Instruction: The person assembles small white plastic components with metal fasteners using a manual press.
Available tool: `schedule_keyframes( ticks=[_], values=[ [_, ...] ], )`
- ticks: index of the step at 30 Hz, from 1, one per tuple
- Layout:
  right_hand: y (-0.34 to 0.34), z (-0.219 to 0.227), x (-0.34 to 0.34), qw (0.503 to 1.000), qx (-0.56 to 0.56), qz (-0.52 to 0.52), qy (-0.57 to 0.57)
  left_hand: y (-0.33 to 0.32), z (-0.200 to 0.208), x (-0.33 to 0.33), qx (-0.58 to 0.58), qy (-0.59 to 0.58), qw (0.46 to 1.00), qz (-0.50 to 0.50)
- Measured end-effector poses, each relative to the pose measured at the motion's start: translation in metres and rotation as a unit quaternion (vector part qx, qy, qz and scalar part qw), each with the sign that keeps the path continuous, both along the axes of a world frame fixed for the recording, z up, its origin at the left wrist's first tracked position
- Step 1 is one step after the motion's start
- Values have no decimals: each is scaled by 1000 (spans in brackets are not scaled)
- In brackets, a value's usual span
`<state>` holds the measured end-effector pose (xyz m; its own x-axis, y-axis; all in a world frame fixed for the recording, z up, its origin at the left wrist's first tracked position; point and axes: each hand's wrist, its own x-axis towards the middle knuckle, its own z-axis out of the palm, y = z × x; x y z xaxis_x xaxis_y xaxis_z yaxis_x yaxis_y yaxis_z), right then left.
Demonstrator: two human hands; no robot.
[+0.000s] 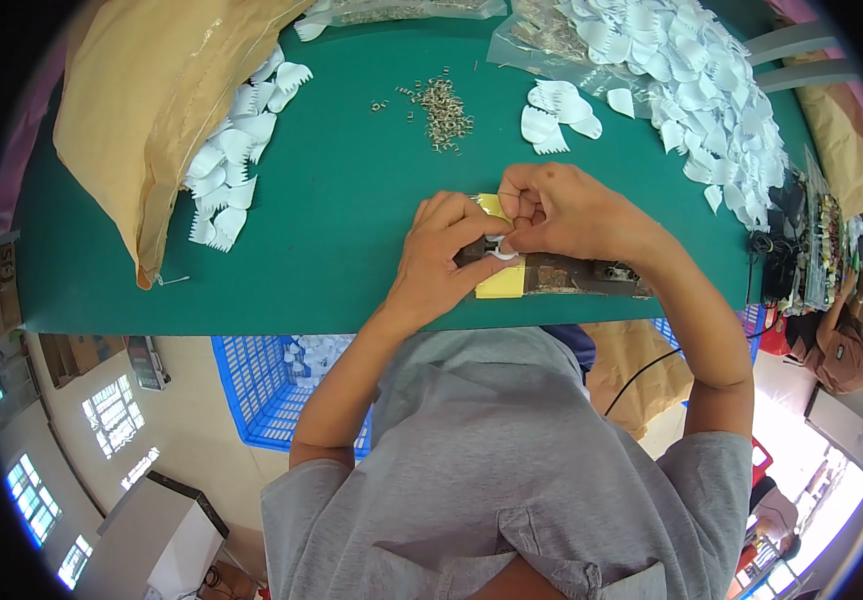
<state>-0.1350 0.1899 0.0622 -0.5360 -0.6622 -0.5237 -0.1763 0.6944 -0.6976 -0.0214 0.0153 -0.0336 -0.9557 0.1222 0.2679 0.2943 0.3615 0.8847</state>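
Close to the table's near edge, a dark metal fixture (582, 277) with a worn surface lies crosswise, a yellow pad (501, 284) at its left end. A small white plastic piece (503, 254) sits over that end, partly covered by fingers. My left hand (432, 245) grips the piece from the left, thumb and forefinger closed at its edge. From the right, my right hand (582, 215) bends over the same spot with thumb and fingertips pinched together. Whatever lies between those fingertips is too small and hidden to name.
Beyond my hands on the green table (342, 200) lies a pile of tiny metal clips (446, 115). White toothed pieces (559, 105) sit right of it, before a large white heap (687, 80). A brown paper sack (142, 110) spills more at left. Below stands a blue basket (242, 390).
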Motion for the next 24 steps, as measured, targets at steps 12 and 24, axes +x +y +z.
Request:
schedule_keyframes(
  ticks=[12,24],
  values=[
    [129,-28,65,832,-168,-396,351,0,3,-2,18,2,1000,6],
    [158,-44,41,821,-144,-452,318,3,4,-2,-5,-3,1000,22]
  ],
)
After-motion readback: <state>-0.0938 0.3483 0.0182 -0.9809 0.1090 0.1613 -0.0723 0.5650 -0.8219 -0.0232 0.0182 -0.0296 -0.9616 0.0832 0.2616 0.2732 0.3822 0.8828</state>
